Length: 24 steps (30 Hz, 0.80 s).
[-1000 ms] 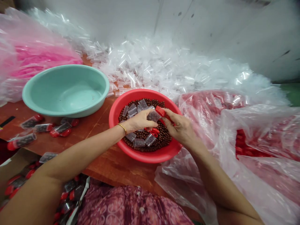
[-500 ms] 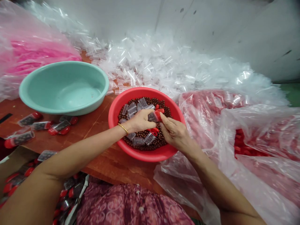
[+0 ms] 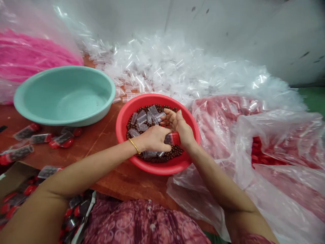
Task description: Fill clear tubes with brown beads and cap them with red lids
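Note:
My left hand (image 3: pixel 153 139), with a gold bangle at its wrist, is closed around a small clear plastic bottle with a red cap (image 3: pixel 174 138). Dark contents show through its wall. The cap end points right, against the heel of my right hand (image 3: pixel 183 130), whose fingers are stretched out and apart. Both hands are over a red basin (image 3: pixel 162 170) of small brown balls (image 3: pixel 172 154). Several empty clear containers (image 3: pixel 141 118) lie on the balls, left of my hands. Part of the basin's contents is hidden under my hands.
A teal basin (image 3: pixel 25 101) stands left, with several filled red-capped bottles (image 3: pixel 40 138) before it. More lie in a box (image 3: pixel 17 167) below the table edge. Clear containers (image 3: pixel 162 67) are heaped behind. Plastic bags with red pieces (image 3: pixel 264 152) lie right, a pink-filled bag (image 3: pixel 35 54) left.
My right hand has let go of the cap end; its fingers have spread and its palm has turned inward. My left hand still holds the bottle, now slightly lower and to the right.

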Each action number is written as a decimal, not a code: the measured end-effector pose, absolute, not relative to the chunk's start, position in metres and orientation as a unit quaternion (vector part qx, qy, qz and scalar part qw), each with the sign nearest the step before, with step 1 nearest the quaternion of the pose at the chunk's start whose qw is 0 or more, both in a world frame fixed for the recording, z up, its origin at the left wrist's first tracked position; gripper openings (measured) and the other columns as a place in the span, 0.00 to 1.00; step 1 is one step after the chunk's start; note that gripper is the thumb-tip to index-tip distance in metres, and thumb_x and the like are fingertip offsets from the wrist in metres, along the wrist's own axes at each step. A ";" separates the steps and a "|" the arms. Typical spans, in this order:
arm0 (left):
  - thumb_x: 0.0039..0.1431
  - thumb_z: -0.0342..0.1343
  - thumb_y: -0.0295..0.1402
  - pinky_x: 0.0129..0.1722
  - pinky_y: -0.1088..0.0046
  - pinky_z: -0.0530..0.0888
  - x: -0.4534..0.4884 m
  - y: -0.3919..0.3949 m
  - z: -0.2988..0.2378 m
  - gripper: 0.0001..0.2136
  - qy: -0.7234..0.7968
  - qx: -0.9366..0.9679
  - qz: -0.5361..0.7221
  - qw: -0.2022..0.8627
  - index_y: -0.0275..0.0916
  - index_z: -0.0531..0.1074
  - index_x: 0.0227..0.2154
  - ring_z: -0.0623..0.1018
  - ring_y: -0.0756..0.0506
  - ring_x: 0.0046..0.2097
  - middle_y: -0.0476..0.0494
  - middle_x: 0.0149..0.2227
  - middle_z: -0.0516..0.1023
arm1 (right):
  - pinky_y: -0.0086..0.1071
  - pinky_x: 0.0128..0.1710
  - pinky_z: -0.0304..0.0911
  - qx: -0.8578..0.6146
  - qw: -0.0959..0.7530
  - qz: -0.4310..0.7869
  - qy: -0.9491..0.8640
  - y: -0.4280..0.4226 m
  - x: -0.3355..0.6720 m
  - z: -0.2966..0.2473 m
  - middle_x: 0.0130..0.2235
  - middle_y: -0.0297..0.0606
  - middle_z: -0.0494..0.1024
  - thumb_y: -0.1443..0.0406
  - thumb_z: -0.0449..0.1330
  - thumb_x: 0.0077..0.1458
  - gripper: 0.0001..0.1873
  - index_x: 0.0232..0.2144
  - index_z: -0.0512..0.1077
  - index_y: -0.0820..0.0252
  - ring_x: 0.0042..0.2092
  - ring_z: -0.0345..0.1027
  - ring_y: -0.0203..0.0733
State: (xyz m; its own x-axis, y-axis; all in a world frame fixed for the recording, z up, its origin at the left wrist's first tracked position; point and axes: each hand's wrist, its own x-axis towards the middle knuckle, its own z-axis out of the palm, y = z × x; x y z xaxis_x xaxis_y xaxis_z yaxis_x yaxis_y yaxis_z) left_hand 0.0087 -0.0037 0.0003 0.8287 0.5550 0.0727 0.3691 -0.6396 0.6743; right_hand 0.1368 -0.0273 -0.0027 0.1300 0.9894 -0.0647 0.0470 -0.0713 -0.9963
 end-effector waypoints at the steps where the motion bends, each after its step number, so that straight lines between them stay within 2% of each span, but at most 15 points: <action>1: 0.42 0.56 0.32 0.24 0.75 0.63 0.009 -0.004 0.001 0.06 0.259 0.901 0.129 0.324 0.35 0.71 0.23 0.66 0.51 0.22 0.49 0.20 0.70 | 0.38 0.45 0.66 -0.563 0.484 0.487 -0.460 -0.027 0.135 -0.002 0.44 0.39 0.74 0.41 0.39 0.57 0.36 0.53 0.66 0.55 0.42 0.70 0.40; 5: 0.45 0.55 0.34 0.32 0.70 0.71 0.007 -0.008 0.003 0.12 0.282 0.916 0.081 0.275 0.33 0.75 0.33 0.76 0.43 0.30 0.40 0.28 0.78 | 0.44 0.58 0.55 -0.571 0.449 0.421 -0.543 -0.030 0.132 0.002 0.53 0.40 0.70 0.41 0.44 0.55 0.36 0.57 0.64 0.53 0.54 0.64 0.45; 7: 0.47 0.54 0.35 0.34 0.66 0.73 0.007 -0.009 0.001 0.14 0.299 0.922 0.055 0.239 0.32 0.75 0.35 0.78 0.39 0.34 0.37 0.30 0.79 | 0.45 0.61 0.50 -0.565 0.453 0.358 -0.589 -0.030 0.132 -0.001 0.56 0.40 0.69 0.40 0.46 0.54 0.36 0.55 0.66 0.53 0.58 0.59 0.46; 9: 0.48 0.53 0.35 0.35 0.64 0.73 0.007 -0.009 0.000 0.15 0.296 0.932 0.034 0.205 0.31 0.75 0.35 0.78 0.37 0.35 0.35 0.31 0.79 | 0.44 0.62 0.49 -0.563 0.448 0.350 -0.599 -0.028 0.130 -0.008 0.55 0.40 0.69 0.39 0.46 0.53 0.36 0.54 0.67 0.53 0.58 0.59 0.46; 11: 0.48 0.53 0.35 0.33 0.66 0.72 0.007 -0.008 0.002 0.14 0.279 0.942 0.027 0.186 0.32 0.75 0.34 0.78 0.38 0.34 0.36 0.31 0.79 | 0.44 0.59 0.55 -0.570 0.441 0.389 -0.573 -0.026 0.131 -0.013 0.52 0.40 0.72 0.38 0.41 0.54 0.38 0.52 0.68 0.55 0.55 0.63 0.45; 14: 0.49 0.53 0.35 0.29 0.71 0.68 -0.003 -0.009 0.017 0.10 0.285 0.939 0.057 0.182 0.35 0.74 0.31 0.76 0.44 0.30 0.41 0.28 0.78 | 0.39 0.46 0.65 -0.570 0.439 0.444 -0.534 -0.023 0.143 -0.010 0.45 0.41 0.76 0.39 0.32 0.56 0.42 0.49 0.70 0.57 0.45 0.70 0.42; 15: 0.49 0.53 0.35 0.28 0.73 0.66 -0.012 -0.010 0.025 0.09 0.305 0.933 0.072 0.177 0.36 0.74 0.30 0.74 0.46 0.28 0.43 0.27 0.77 | 0.36 0.42 0.66 -0.574 0.430 0.439 -0.542 -0.023 0.150 -0.007 0.43 0.40 0.77 0.40 0.32 0.57 0.40 0.48 0.70 0.58 0.42 0.71 0.41; 17: 0.50 0.52 0.35 0.26 0.75 0.62 -0.039 -0.016 0.041 0.08 0.365 0.917 0.087 0.138 0.36 0.72 0.29 0.71 0.49 0.26 0.46 0.25 0.75 | 0.33 0.36 0.65 -0.602 0.359 0.385 -0.600 -0.026 0.166 0.002 0.38 0.39 0.78 0.45 0.41 0.59 0.31 0.43 0.73 0.59 0.36 0.71 0.39; 20: 0.52 0.52 0.36 0.24 0.78 0.56 -0.104 -0.026 0.053 0.07 0.473 0.880 0.027 0.036 0.37 0.70 0.26 0.68 0.51 0.24 0.49 0.22 0.72 | 0.31 0.36 0.62 -0.641 0.130 0.237 -0.719 -0.035 0.187 0.011 0.35 0.38 0.79 0.59 0.52 0.57 0.15 0.37 0.75 0.59 0.35 0.71 0.40; 22: 0.54 0.51 0.39 0.23 0.79 0.52 -0.151 -0.031 0.048 0.10 0.547 0.834 -0.060 -0.022 0.38 0.69 0.25 0.67 0.51 0.23 0.50 0.21 0.71 | 0.31 0.38 0.62 -0.608 -0.008 0.172 -0.775 -0.040 0.192 0.012 0.40 0.38 0.79 0.65 0.52 0.56 0.14 0.40 0.75 0.58 0.40 0.72 0.42; 24: 0.53 0.52 0.38 0.23 0.79 0.54 -0.189 -0.034 0.037 0.08 0.571 0.808 -0.129 -0.058 0.38 0.69 0.29 0.70 0.49 0.25 0.49 0.24 0.74 | 0.31 0.40 0.61 -0.550 -0.090 0.148 -0.817 -0.042 0.190 0.009 0.46 0.41 0.77 0.67 0.52 0.56 0.16 0.44 0.74 0.58 0.46 0.70 0.44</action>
State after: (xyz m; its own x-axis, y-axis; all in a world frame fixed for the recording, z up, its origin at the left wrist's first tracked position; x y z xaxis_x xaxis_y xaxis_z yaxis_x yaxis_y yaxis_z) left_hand -0.1895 -0.0339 0.0370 0.3140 0.9387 -0.1422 0.9087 -0.3405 -0.2416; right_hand 0.1902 -0.0421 0.0088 -0.3799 0.8717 -0.3095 0.9249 0.3524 -0.1426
